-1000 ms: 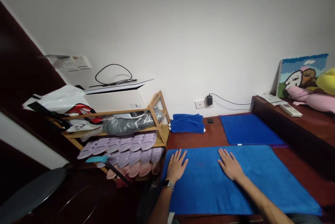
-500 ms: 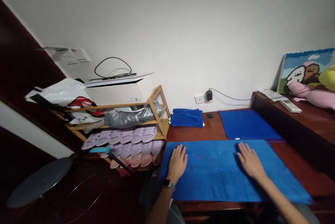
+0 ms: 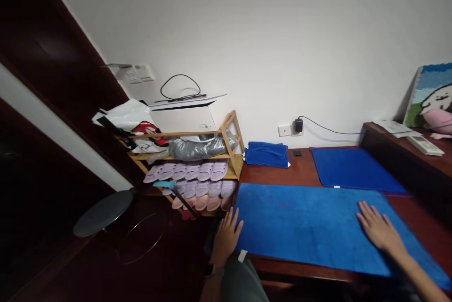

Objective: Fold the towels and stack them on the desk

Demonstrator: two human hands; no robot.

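A light blue cloth [image 3: 300, 222] lies spread flat along the front of the dark red table [image 3: 300, 176]. My left hand [image 3: 227, 237] is at the cloth's left edge, fingers apart and holding nothing. On the cloth's right part rests my right hand [image 3: 380, 227], palm down with fingers spread. Behind the cloth, folded dark blue cloths [image 3: 267, 154] are stacked at the back left, and a flat dark blue cloth [image 3: 353, 168] lies at the back right. A white tag [image 3: 242, 256] hangs at the light blue cloth's front left corner.
Left of the table stands a wooden rack [image 3: 233, 144] with slippers [image 3: 192, 170] and a white box [image 3: 183, 119]. A round stool [image 3: 102, 212] is further left. On the raised right ledge are a remote [image 3: 424, 145] and a pink plush toy [image 3: 438, 120]. A black plug [image 3: 298, 125] sits in the wall.
The camera view has turned left. My left hand has moved from on top of the cloth to its left edge, and my right hand has slid further right across it.
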